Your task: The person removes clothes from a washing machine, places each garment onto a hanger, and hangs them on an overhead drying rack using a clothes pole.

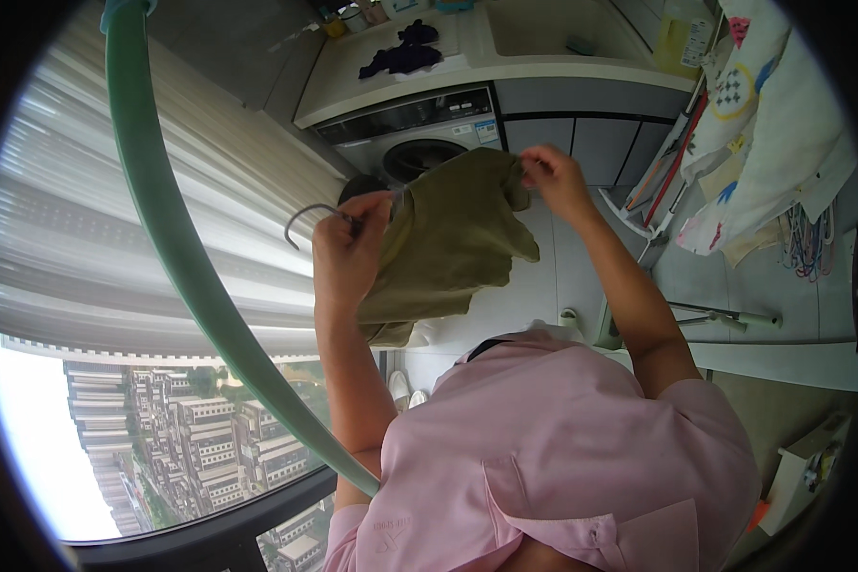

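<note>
An olive-green garment point(458, 238) hangs spread out between my two hands in front of me. My left hand point(351, 248) is closed round the neck of a grey clothes hanger point(305, 212), whose hook sticks out to the left. The rest of the hanger is mostly hidden by my fingers and the cloth. My right hand point(555, 183) pinches the garment's upper right edge. The lower part of the cloth falls loosely toward the floor. Whether it is a shirt or something else, I cannot tell.
A green pole point(167, 214) crosses on the left, before a white blind point(76, 172) and window. Ahead, a washing machine point(419, 143) sits under a counter with a sink point(553, 33) and dark cloth point(405, 52). Patterned laundry point(767, 114) and mop handles point(672, 162) stand right.
</note>
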`<state>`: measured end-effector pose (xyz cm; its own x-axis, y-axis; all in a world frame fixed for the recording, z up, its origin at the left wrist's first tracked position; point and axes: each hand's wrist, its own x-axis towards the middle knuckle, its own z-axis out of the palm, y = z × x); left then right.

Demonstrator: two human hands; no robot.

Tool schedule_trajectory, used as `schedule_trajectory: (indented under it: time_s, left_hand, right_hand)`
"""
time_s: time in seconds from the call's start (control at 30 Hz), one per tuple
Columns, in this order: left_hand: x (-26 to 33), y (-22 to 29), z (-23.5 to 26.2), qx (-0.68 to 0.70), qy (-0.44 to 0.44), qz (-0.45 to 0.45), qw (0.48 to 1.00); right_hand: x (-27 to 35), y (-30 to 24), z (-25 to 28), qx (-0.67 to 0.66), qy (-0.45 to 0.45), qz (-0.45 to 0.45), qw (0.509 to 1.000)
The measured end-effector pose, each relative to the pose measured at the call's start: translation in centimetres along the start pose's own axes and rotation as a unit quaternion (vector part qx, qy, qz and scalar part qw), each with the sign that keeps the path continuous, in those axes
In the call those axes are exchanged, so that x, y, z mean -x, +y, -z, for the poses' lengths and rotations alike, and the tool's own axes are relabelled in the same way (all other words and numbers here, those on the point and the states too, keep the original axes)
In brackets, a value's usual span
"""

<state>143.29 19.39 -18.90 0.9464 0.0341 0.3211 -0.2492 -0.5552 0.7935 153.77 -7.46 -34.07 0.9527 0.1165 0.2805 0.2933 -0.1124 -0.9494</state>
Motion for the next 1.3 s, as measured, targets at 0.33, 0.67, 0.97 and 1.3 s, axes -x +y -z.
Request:
schedule_trajectory:
  time_s: [0.33,0.67,0.97,1.3]
  left_hand:
    - [0.5,-0.2,1.7,0.095,0.042,0.098,0.990]
    - [1.1,-0.4,3.1,0.393,0.065,0.146,0.906]
    - [2.5,-1.5,4.2,0.444,0.119,0.140,0.877]
    - [7.6,-1.4,0.8,0.334,0.115,0.234,0.906]
  right_hand:
    - [3.6,11.0,-3.6,-0.213,0.093,-0.242,0.942]
    - [13.6,18.9,-16.8,-0.294,-0.049,-0.558,0.774]
    - [18.2,21.9,-15.8,-0.222,-0.103,-0.463,0.852]
    - [17.1,13.2,-10.3,-0.151,-0.166,-0.379,0.898]
